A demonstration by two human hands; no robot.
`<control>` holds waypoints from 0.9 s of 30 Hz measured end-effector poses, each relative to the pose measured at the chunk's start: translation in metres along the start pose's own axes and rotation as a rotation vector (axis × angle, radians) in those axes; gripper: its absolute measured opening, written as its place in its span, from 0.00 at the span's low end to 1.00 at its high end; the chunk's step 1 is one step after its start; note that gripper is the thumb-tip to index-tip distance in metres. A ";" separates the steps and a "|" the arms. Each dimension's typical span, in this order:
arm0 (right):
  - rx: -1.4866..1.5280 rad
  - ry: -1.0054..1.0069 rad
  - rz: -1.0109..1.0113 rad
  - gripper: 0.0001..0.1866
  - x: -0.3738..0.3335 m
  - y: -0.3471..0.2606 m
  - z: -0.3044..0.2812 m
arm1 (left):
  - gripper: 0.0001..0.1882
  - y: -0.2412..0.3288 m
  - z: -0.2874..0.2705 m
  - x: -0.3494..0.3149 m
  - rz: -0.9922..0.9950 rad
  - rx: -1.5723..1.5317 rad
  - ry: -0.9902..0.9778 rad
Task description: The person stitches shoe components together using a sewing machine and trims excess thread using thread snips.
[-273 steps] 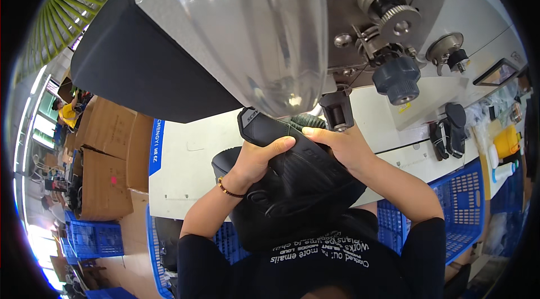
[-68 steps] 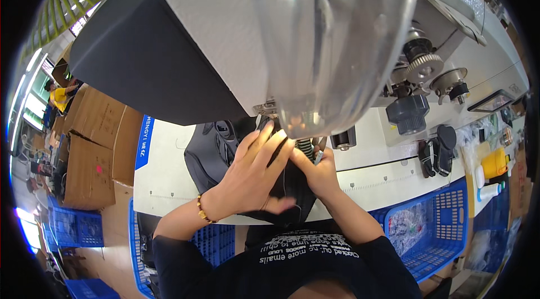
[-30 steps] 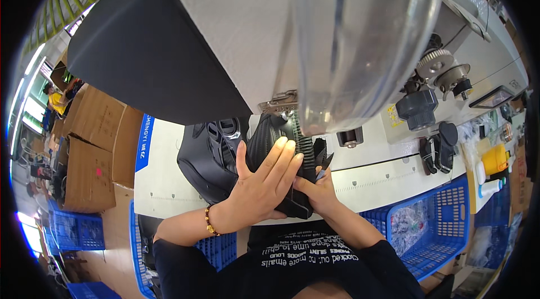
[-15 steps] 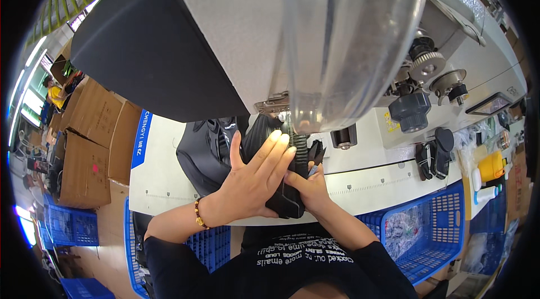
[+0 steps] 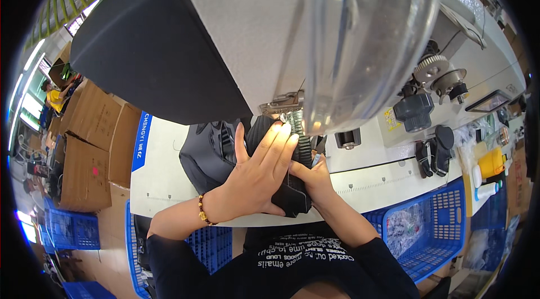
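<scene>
A black sewn piece with smooth panels and a ribbed edge lies on the white bed of a sewing machine, partly beneath its needle area. My left hand rests flat on this piece, fingers stretched together toward the lit presser area and thumb apart. At the near right side of the piece, my right hand is closed, thumb against the piece's edge. Dark pointed blades, like thread snips, stick out above that hand. My left fingertips and the machine head partly hide the stitching point.
Blue plastic baskets stand below the table edge on both sides. Black straps with a dark pad lie on the right of the table, near a yellow container. Cardboard boxes stand at left. A clear curved guard hangs in front.
The piece has shifted slightly under the needle area, its near flap now turned differently. Both hands stay on it in nearly the same places. The view has moved slightly.
</scene>
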State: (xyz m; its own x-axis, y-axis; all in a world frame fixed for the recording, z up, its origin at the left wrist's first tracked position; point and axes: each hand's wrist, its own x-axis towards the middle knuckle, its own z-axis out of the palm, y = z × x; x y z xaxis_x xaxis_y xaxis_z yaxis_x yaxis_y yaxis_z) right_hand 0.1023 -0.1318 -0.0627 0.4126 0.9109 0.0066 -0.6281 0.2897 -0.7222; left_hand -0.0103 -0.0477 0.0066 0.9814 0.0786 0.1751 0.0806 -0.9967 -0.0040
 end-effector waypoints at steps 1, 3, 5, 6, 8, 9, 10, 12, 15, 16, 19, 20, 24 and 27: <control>-0.014 0.006 -0.024 0.07 0.000 0.001 0.000 | 0.61 -0.001 0.003 -0.001 0.020 -0.017 0.012; -0.064 0.008 -0.022 0.07 -0.001 -0.002 -0.002 | 0.63 -0.002 0.010 -0.004 0.042 -0.038 0.023; -0.115 0.015 -0.019 0.07 -0.004 -0.006 -0.006 | 0.60 0.002 0.019 -0.011 0.010 -0.114 0.093; -0.231 0.034 -0.034 0.06 -0.006 -0.006 -0.008 | 0.60 0.004 0.025 -0.017 0.009 -0.115 0.090; -0.344 0.054 -0.047 0.06 -0.007 -0.006 -0.012 | 0.60 0.007 0.038 -0.027 -0.010 -0.051 0.042; -0.451 0.064 -0.061 0.06 -0.006 -0.006 -0.014 | 0.60 0.007 0.042 -0.028 -0.011 -0.053 0.041; -0.558 0.073 -0.074 0.06 -0.005 -0.006 -0.015 | 0.59 0.007 0.046 -0.028 -0.017 -0.053 0.069; -0.550 0.028 -0.059 0.05 -0.005 -0.009 -0.016 | 0.59 0.007 0.047 -0.026 -0.023 -0.056 0.100; -0.548 -0.072 -0.057 0.05 -0.005 -0.008 -0.022 | 0.57 0.009 0.044 -0.022 0.004 -0.012 0.098; -0.550 -0.129 -0.068 0.06 -0.005 -0.008 -0.023 | 0.56 0.009 0.043 -0.022 0.001 -0.012 0.106; -0.356 -0.080 0.009 0.05 -0.010 -0.009 -0.012 | 0.54 0.007 0.034 -0.020 0.005 -0.020 0.128; -0.355 -0.078 0.008 0.05 -0.011 -0.007 -0.009 | 0.53 0.007 0.030 -0.019 0.011 -0.028 0.142; -0.201 0.103 0.068 0.06 -0.014 0.005 -0.005 | 0.52 0.008 0.022 -0.018 0.004 0.018 0.110; -0.157 0.092 0.088 0.06 -0.014 0.002 -0.004 | 0.52 0.007 0.015 -0.017 0.022 0.048 0.083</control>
State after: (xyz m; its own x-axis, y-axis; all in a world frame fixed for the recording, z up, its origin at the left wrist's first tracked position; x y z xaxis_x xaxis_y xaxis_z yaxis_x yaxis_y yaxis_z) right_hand 0.0982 -0.1451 -0.0669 0.4233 0.8981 -0.1194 -0.5568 0.1539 -0.8163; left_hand -0.0242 -0.0557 -0.0116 0.9655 0.0528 0.2550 0.0692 -0.9960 -0.0558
